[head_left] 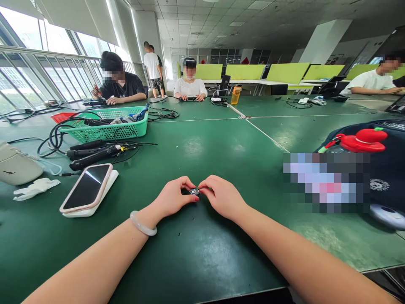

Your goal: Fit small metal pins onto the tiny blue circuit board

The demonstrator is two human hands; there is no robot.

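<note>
Between my hands, just above the green table (193,147), is a small dark circuit board (194,191) with pale parts on its face. My left hand (174,193) pinches it between thumb and fingers from the left. From the right, my right hand (223,196) is closed, its thumb and forefinger pressed together at the board's right edge. Whether those fingertips grip the board or something tiny beside it, I cannot make out. A pale bangle (143,223) circles my left wrist.
To the left lie a phone (87,188) on a white box, black tool handles (95,156), cables and a green basket (107,124). A dark bag (386,164) with a red charm (363,140) sits right. An orange bottle (236,94) and seated people are across the table.
</note>
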